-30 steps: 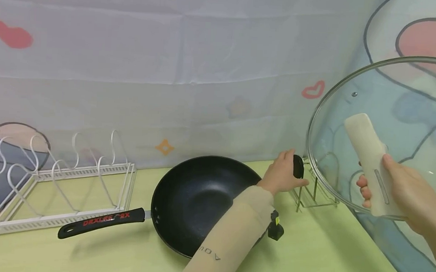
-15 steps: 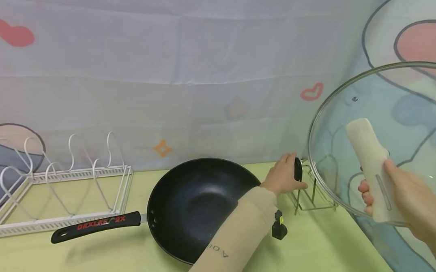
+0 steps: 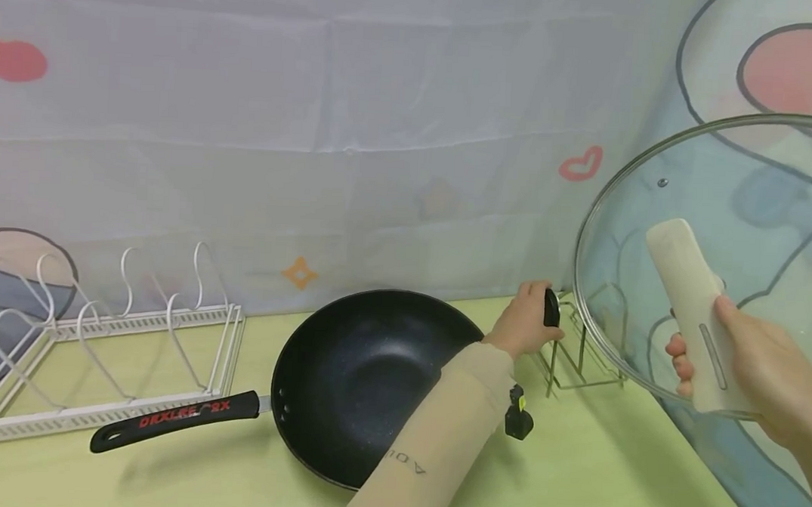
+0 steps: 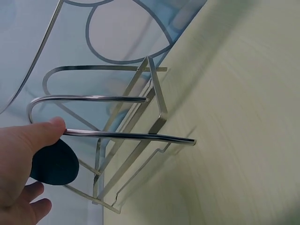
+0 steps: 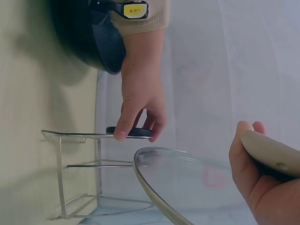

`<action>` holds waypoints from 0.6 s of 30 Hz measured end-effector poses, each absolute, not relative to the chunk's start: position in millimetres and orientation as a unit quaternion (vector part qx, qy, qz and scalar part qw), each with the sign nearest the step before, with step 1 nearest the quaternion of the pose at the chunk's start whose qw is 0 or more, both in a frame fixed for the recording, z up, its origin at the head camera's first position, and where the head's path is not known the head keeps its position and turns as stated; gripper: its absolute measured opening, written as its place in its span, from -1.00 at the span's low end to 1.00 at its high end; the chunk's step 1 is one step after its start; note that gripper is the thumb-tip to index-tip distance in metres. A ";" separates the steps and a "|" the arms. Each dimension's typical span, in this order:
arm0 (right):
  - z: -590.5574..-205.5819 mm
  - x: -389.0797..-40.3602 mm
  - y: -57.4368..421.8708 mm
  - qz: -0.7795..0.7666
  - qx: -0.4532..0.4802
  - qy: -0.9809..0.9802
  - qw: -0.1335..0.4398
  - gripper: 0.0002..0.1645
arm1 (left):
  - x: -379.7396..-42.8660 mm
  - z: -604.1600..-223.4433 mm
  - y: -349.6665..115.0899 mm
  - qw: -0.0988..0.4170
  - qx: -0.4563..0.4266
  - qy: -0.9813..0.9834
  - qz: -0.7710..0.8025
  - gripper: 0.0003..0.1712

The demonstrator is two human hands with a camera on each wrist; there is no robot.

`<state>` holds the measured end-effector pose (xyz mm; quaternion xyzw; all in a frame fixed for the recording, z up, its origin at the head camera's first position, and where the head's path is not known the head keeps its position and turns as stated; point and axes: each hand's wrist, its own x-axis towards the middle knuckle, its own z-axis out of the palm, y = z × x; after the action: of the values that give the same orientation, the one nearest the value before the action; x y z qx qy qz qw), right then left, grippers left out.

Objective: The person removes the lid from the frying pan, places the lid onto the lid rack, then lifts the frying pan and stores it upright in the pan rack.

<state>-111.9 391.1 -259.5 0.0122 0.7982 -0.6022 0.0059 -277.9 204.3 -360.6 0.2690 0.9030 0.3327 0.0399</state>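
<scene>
My left hand (image 3: pixel 522 323) holds a metal wire rack (image 4: pixel 136 136) at its near loop, thumb on the wire. A dark oval piece (image 4: pixel 55 161) on that loop lies between thumb and fingers; the right wrist view shows the same pinch. My right hand (image 3: pixel 769 360) grips the cream handle (image 3: pixel 689 315) of a large glass pan lid (image 3: pixel 625 218). The lid is raised and tilted at the right, its steel rim overlapping the rack in the head view. In the right wrist view the rim's lower end (image 5: pixel 136 161) comes close beside the rack's loops.
A black wok (image 3: pixel 367 373) sits mid-table under my left forearm, its long handle (image 3: pixel 174 421) pointing left. Further left stands a white rack (image 3: pixel 117 324) with several curved dividers. The rack in my hand stands near the table's back right corner, before a printed cloth (image 3: pixel 440 96).
The head view has shifted slightly, so the wok and white rack appear a little further left. Both hands keep their hold; the lid stays raised in nearly the same place.
</scene>
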 end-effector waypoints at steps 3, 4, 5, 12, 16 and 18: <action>-260.2 -113.6 389.2 -0.613 0.016 0.790 0.006 -0.54 | -281.4 -361.6 198.9 0.047 0.281 0.893 0.348 -0.12; -260.8 -114.2 388.3 -0.621 0.017 0.784 0.008 -0.53 | -282.4 -362.1 196.9 0.049 0.285 0.891 0.350 -0.13; -261.4 -114.8 387.3 -0.624 0.016 0.781 0.009 -0.52 | -283.5 -362.8 195.3 0.050 0.289 0.889 0.353 -0.15; -262.1 -118.7 381.6 -0.626 0.022 0.779 0.028 -0.45 | -285.9 -363.4 185.0 0.052 0.289 0.881 0.372 -0.13; -260.9 -120.4 379.6 -0.615 0.030 0.787 0.036 -0.40 | -284.8 -358.9 181.1 0.054 0.273 0.883 0.378 -0.11; -261.2 -120.8 378.9 -0.603 0.029 0.796 0.038 -0.38 | -284.5 -357.9 180.3 0.050 0.274 0.885 0.373 -0.14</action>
<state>-120.8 378.9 -261.2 0.0288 0.7963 -0.6030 0.0382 -284.5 180.3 -357.9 0.2742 0.8851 0.3727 0.0499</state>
